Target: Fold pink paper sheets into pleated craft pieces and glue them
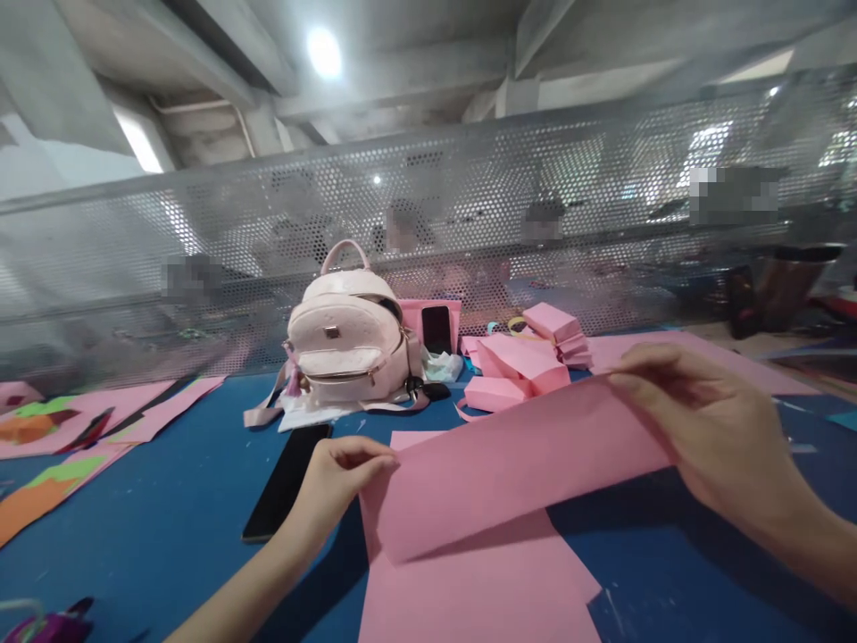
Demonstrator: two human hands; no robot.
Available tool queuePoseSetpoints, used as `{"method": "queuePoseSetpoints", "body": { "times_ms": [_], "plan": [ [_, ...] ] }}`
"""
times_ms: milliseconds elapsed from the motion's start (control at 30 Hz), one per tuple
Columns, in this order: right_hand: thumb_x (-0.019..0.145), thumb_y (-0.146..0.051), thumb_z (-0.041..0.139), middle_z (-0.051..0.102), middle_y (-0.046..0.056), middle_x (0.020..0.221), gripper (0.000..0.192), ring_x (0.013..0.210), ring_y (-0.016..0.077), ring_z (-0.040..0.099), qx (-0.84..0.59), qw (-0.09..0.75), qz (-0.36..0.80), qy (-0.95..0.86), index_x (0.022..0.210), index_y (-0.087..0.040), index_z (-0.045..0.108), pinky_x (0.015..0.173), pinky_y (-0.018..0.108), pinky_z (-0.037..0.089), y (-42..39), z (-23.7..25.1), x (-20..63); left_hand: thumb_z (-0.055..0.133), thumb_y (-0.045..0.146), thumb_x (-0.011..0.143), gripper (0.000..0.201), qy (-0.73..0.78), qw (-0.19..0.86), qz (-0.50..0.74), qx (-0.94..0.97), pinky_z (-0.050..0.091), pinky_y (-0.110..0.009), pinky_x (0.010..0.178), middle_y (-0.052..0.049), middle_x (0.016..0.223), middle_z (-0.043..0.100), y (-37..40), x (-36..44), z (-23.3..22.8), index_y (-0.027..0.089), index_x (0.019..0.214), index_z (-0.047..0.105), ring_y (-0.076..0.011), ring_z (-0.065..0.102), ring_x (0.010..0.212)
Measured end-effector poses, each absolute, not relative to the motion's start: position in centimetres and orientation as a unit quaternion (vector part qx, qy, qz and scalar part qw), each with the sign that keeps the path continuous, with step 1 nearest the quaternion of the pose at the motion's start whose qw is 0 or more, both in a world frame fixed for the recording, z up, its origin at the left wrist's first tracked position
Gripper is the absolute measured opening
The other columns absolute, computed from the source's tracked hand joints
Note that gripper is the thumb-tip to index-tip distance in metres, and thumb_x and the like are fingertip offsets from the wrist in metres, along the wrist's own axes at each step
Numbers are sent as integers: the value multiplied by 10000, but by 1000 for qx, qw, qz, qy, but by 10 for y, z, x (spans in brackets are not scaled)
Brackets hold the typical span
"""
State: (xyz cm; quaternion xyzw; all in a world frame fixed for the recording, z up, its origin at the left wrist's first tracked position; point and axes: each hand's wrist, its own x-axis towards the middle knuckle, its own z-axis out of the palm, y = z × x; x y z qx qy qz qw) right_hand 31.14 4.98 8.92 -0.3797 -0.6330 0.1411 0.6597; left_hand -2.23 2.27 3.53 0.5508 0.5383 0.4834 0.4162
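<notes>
A large pink paper sheet [495, 473] lies on the blue table [167, 500], its far half lifted and curled over toward me. My left hand [338, 478] pinches the sheet's left edge between thumb and fingers. My right hand [710, 429] grips the raised right corner from above. The lower half of the sheet stays flat on the table in front of me.
A black phone [285, 482] lies left of my left hand. Behind stand a pale pink backpack [348, 339], a second phone [436, 329] leaning upright, and several folded pink paper boxes [528, 357]. Coloured paper scraps [60, 429] cover the left. A perforated metal screen [469, 205] backs the table.
</notes>
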Motion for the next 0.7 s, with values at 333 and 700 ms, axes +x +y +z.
{"method": "queuePoseSetpoints", "body": {
  "times_ms": [333, 700],
  "plan": [
    [670, -373, 802, 622, -25, 772, 213, 664, 90, 511, -417, 710, 178, -539, 793, -234, 699, 523, 169, 398, 52, 103, 318, 817, 402, 662, 256, 507, 425, 582, 473, 394, -165, 550, 28, 588, 593, 17, -28, 38, 170, 677, 712, -72, 466, 552],
    [670, -470, 790, 570, -15, 754, 288, 564, 107, 450, -476, 690, 191, -511, 839, -259, 692, 369, 170, 369, 50, 105, 317, 823, 355, 677, 234, 492, 411, 601, 477, 396, -176, 571, 9, 611, 615, 12, -26, 46, 152, 676, 707, -93, 497, 602]
  ]
}}
